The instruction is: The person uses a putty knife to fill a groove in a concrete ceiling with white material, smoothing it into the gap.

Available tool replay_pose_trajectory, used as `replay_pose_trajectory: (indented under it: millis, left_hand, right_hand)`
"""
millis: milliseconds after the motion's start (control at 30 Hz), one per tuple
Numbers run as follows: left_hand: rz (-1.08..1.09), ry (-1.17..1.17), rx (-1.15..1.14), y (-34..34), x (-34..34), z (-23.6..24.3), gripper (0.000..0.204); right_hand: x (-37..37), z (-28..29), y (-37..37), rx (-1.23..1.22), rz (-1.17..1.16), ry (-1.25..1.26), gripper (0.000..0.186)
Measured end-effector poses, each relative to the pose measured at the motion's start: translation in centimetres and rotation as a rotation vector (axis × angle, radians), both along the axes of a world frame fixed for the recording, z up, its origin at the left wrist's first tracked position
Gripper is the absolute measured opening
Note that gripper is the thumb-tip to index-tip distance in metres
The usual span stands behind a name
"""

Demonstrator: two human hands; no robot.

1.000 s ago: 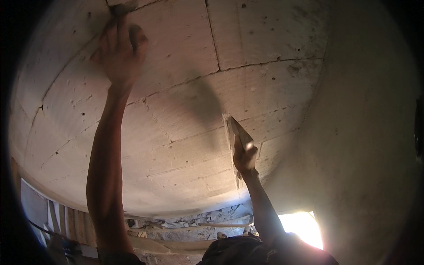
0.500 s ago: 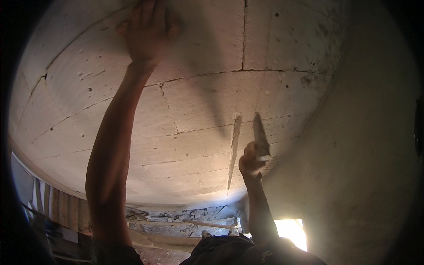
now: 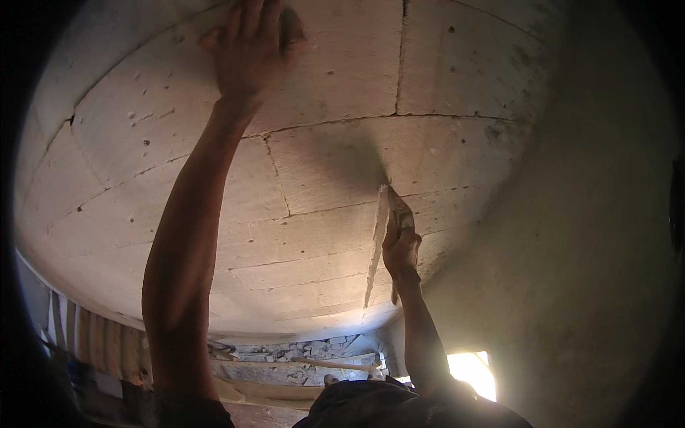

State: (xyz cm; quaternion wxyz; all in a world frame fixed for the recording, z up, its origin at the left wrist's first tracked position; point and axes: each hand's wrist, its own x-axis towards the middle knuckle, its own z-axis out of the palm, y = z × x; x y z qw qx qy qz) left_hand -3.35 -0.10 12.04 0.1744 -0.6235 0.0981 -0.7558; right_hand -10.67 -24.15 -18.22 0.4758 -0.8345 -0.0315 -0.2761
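Observation:
Flat against the pale block wall [image 3: 321, 164], my left hand [image 3: 250, 60] is spread with its fingers pointing up; it holds nothing. Lower and to the right, my right hand [image 3: 401, 250] is closed around a hand tool with a dark tapered blade [image 3: 402, 211]; its exact kind is hard to make out. A thin handle end shows below that hand. The blade's tip meets the wall at the upper end of a narrow rough groove [image 3: 376, 250], which runs down between the blocks' joints. My fingers hide part of the tool.
A smooth grey wall [image 3: 571, 250] meets the block wall on the right. Below are a bright opening [image 3: 471, 374], a wooden pole [image 3: 332, 364] and broken stone rubble [image 3: 314, 349]. Upright wooden slats [image 3: 100, 339] stand at the lower left.
My right hand has moved left and turned, bringing the tool from beside the groove to its upper end. My left hand stays on the wall, shifted slightly in the picture.

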Motion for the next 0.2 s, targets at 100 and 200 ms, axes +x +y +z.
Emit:
replay_pose_trajectory:
  millis: [100,200]
  left_hand:
    - [-0.037,0.022,-0.012,0.3,0.2,0.4,0.062]
    - [-0.005,0.101,-0.044,-0.2,-0.6,-0.1,0.062]
  right_hand:
    - [-1.5,-0.4,0.2,-0.086,-0.068,-0.297,0.032]
    - [-2.6,0.1,0.1,0.091,0.012,-0.381,0.029]
